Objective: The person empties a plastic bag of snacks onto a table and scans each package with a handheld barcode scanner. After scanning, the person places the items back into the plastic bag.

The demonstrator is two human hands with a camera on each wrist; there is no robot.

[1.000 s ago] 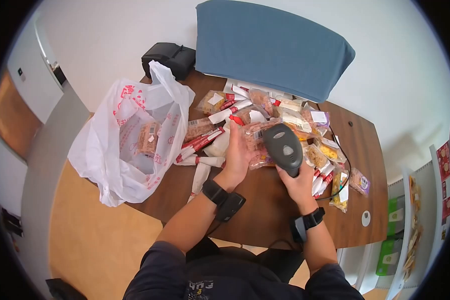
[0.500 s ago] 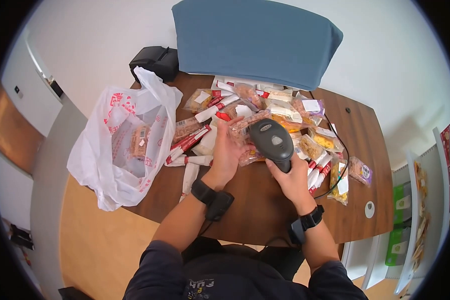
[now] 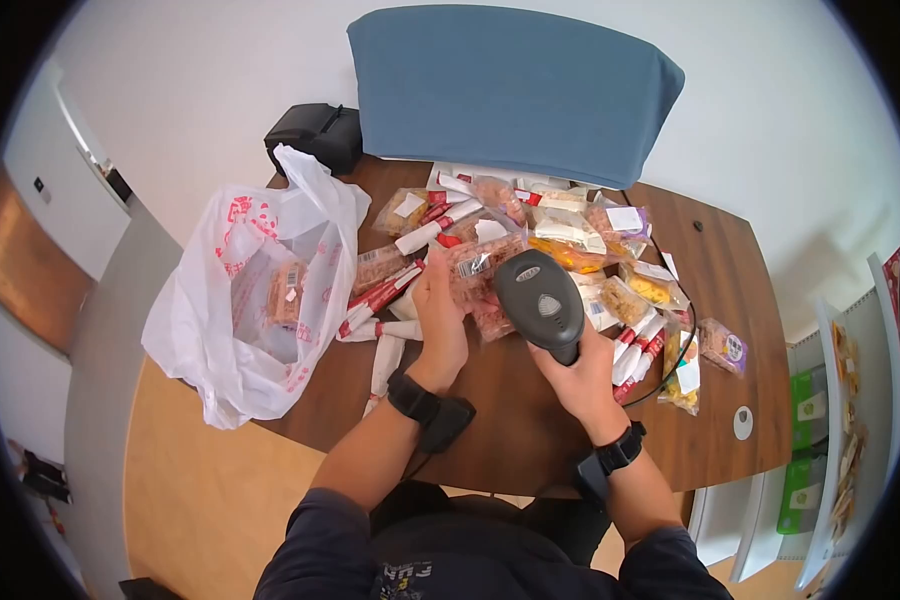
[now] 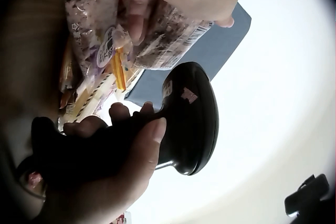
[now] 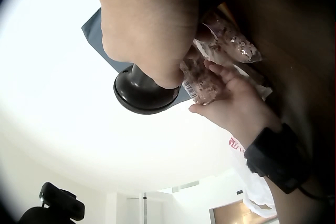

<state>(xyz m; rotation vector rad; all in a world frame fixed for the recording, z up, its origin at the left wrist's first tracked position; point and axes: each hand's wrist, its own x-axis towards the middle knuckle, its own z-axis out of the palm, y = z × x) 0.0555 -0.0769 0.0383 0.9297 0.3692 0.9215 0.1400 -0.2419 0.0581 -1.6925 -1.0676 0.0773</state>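
Observation:
In the head view my left hand (image 3: 442, 325) holds a clear packet of pinkish-brown crumbly snack (image 3: 485, 262), its barcode label facing up. The left wrist view shows fingers curled round this packet (image 4: 168, 40). My right hand (image 3: 585, 378) grips the handle of a black barcode scanner (image 3: 540, 300), its rounded head close to the packet's right end. Seen from the right wrist, the left thumb and fingers (image 5: 215, 65) hold the packet (image 5: 202, 83) from either side. Another pinkish packet (image 3: 492, 318) lies below it, partly hidden by the scanner.
A white plastic bag (image 3: 195, 330) with a snack packet (image 3: 286, 295) inside stands on the table's left. Several packets and red-and-white wrapped sticks (image 3: 380, 300) cover the middle. A black box-shaped device (image 3: 315, 135) and a blue-cloth-covered object (image 3: 510, 90) stand behind. The scanner's cable (image 3: 675, 365) curves right.
The packet in my left hand has turned, and its barcode now shows more fully beside the scanner. My right hand keeps its grip on the scanner. The head view has shifted slightly.

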